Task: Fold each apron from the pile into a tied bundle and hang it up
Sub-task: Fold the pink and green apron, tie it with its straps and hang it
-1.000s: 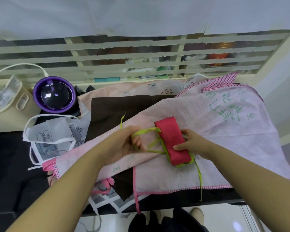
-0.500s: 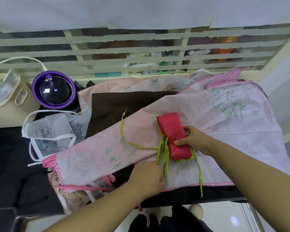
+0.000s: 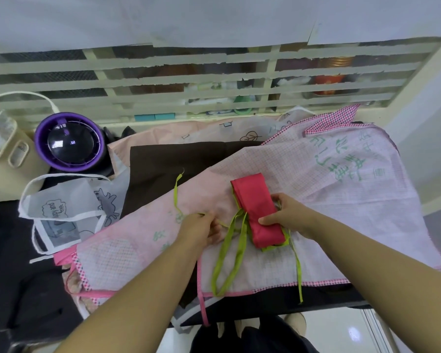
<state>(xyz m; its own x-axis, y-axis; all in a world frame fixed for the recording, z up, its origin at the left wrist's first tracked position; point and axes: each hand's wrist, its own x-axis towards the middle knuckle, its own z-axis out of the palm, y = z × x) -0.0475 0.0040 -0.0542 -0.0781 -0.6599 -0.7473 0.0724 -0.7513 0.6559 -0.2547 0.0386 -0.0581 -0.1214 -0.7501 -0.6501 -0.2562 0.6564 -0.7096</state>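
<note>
A red apron folded into a narrow strip (image 3: 255,205) lies on the pile of spread aprons, on top of a pink checked apron (image 3: 329,189). Its lime green ties (image 3: 229,253) trail from the strip's left side toward the table's near edge, and another tie hangs down at its right. My right hand (image 3: 285,215) grips the lower part of the red strip and holds it down. My left hand (image 3: 201,225) sits just left of the strip and pinches one green tie, which runs up to a loose end at the upper left.
Under the pink apron lie a dark brown apron (image 3: 178,161), a white printed apron (image 3: 69,207) and a peach one. A purple round appliance (image 3: 69,146) and a beige basket (image 3: 5,161) stand at the left. A slatted window grille (image 3: 214,80) runs behind the table.
My left hand moved from the table's near edge up and left to the green tie beside the strip. The tie loop it had pulled down now lies slack. My right hand stayed on the strip.
</note>
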